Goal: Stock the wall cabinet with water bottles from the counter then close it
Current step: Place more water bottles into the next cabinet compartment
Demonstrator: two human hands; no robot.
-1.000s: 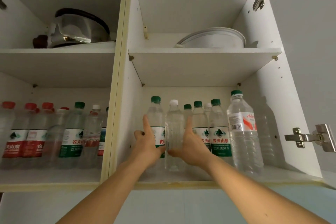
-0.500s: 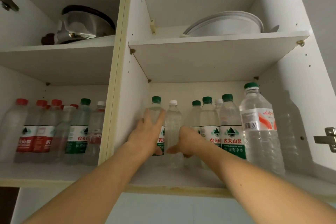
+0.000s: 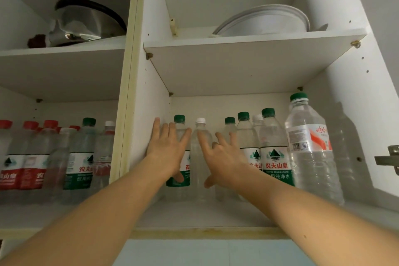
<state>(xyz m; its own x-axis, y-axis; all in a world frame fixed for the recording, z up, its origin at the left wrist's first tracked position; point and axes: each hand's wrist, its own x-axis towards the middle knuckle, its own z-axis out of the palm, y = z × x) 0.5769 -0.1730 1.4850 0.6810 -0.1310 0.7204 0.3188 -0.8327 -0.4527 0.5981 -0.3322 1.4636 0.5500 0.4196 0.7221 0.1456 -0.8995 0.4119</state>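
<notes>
Reaching into lower right compartment of open white wall cabinet (image 3: 138, 97). Left hand (image 3: 166, 149) flat, fingers straight and spread, laid against clear green-capped bottle with green label (image 3: 180, 177). Right hand (image 3: 222, 157) loose, fingers splayed, holding nothing, forefinger touching clear white-capped unlabelled bottle (image 3: 199, 170) standing just beside green-capped one. More green-capped bottles to right, then 1 large clear bottle with red-and-white label (image 3: 311, 151). Red-capped bottles (image 3: 23, 157) in left compartment. White bowl (image 3: 263, 21) on upper shelf.

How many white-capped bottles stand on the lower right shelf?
2: one white-capped bottle between the hands, another behind the green-capped bottles further right. More may be hidden.
</notes>
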